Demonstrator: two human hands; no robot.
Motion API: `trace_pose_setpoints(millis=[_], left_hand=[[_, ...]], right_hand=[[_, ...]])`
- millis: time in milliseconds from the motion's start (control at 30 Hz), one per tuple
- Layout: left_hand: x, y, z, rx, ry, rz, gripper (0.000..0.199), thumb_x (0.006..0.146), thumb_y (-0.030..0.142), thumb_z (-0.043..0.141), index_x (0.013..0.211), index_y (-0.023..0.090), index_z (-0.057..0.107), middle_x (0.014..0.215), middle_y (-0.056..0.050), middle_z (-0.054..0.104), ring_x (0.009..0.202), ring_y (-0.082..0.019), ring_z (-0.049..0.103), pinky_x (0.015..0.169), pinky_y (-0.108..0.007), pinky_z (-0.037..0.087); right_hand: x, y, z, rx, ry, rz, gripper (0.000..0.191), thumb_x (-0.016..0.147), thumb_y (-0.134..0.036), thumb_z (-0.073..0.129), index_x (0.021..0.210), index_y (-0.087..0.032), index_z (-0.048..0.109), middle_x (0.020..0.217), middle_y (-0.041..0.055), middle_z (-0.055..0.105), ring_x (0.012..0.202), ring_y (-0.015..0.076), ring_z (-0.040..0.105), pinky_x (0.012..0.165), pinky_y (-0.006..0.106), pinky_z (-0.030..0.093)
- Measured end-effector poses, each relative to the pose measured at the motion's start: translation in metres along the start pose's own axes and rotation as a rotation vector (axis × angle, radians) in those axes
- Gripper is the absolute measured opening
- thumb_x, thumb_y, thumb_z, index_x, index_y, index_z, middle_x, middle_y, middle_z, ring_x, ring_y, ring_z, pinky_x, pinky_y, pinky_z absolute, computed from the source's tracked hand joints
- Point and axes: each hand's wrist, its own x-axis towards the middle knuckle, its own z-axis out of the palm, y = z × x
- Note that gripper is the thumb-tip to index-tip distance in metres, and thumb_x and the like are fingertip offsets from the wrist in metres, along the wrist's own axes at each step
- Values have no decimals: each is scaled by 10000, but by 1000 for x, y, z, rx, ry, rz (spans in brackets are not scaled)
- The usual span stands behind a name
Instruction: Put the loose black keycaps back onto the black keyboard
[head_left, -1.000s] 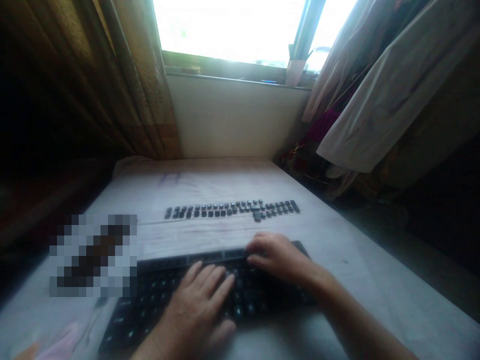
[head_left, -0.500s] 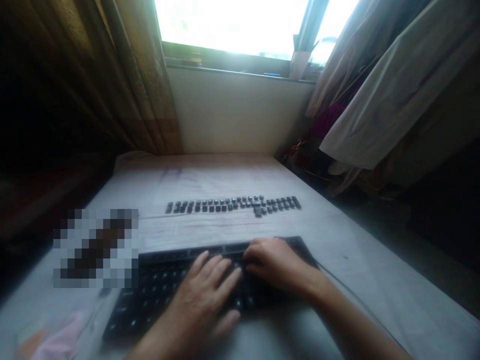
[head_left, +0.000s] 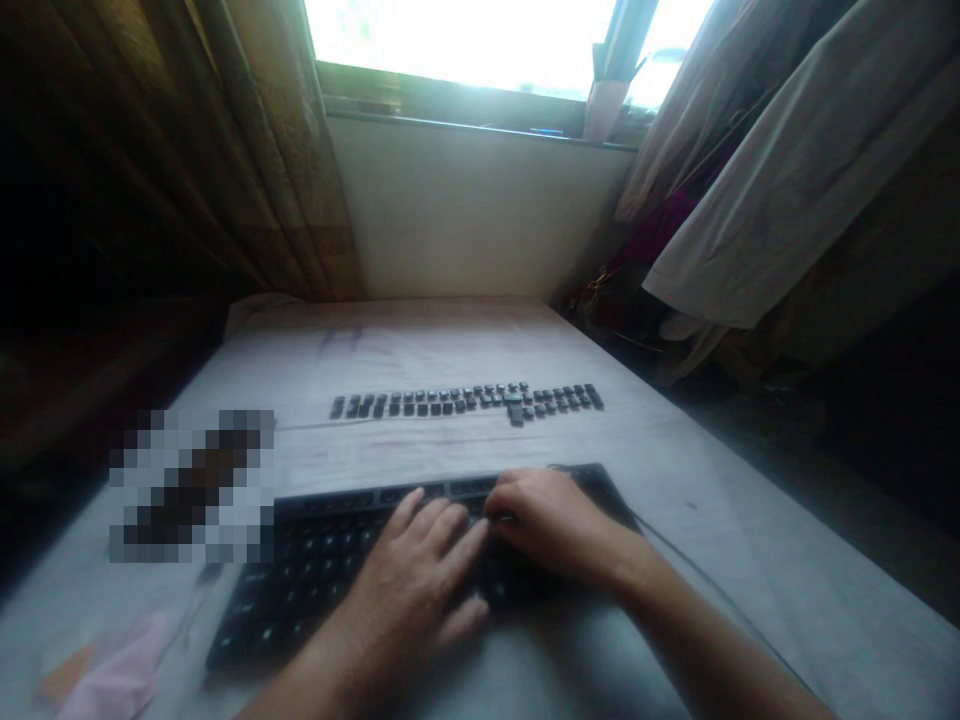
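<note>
- the black keyboard [head_left: 319, 555] lies on the white sheet [head_left: 420, 345] in front of the person, slightly askew, its left end nearer the camera than its right.
- the left hand [head_left: 420, 560] is palm down over the middle of the keyboard, fingers spread and released, grasping nothing visible; its thumb sticks out to the right near the keyboard's front edge.
- the right hand [head_left: 544, 515] is over the keyboard's right part, fingers curled inward and their tips near the upper keys, just beside the left hand's fingers; whether they pinch anything i cannot tell.
- beyond the keyboard, well apart from it, small dark keycaps [head_left: 435, 408] lie on the sheet in uneven rows, with a larger, bent-shaped one among them right of the middle.
- a thin cable [head_left: 697, 570] runs from the keyboard's right end toward the near right, passing beside the right forearm.
- a pink cloth [head_left: 124, 670] lies at the near left, next to an orange item [head_left: 64, 675] too blurred to name.
- farther left, a pixelated patch [head_left: 191, 485] hides a dark object.
- a bright window [head_left: 457, 45] is at the back, between a gold-brown curtain [head_left: 300, 200] and pale hanging clothes [head_left: 757, 230].
</note>
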Motion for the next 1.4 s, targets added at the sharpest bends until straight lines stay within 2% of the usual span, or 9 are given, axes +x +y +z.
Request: trace_pose_setpoints(millis=[233,367,500,1067,1400], left_hand=[[2,0,-1,-3,-4,3,501,929,504,552,1347,228,548,1250,-75,636,1157,-260,574,1084,-464,319],[2,0,-2,-10,-5,5,492,926,497,557,1340,231,556,1249,-77,636,1151,-261,576,1082,-465,322],[2,0,-2,-20,-5,-2,502,921,499,564,1341,223,555,1254,-80,636,1157,-264,575,1090,-470,314],[2,1,-2,-65,-29,-22,516,916,481,575,1363,226,536,1266,-84,626,1177,-264,558,1104,-474,312],[2,0,-2,-48,-26,-11,505,923,479,564,1351,213,545,1255,-87,637,1168,-266,565,1092,-475,322]], right_hand=[[1,3,2,49,27,5,193,838,-260,627,956,-238,779,963,59,752,868,217,690,740,270,464],[2,14,7,232,25,-38,208,833,-222,623,958,-244,788,946,37,776,853,196,705,759,253,482],[4,18,10,376,37,30,228,830,-177,597,931,-226,795,924,30,786,849,185,719,772,239,494],[4,7,8,257,47,117,243,803,-208,545,830,-219,786,852,36,782,751,177,700,675,237,455],[5,7,7,296,17,179,238,816,-223,572,892,-226,798,902,41,786,808,186,711,700,234,477]])
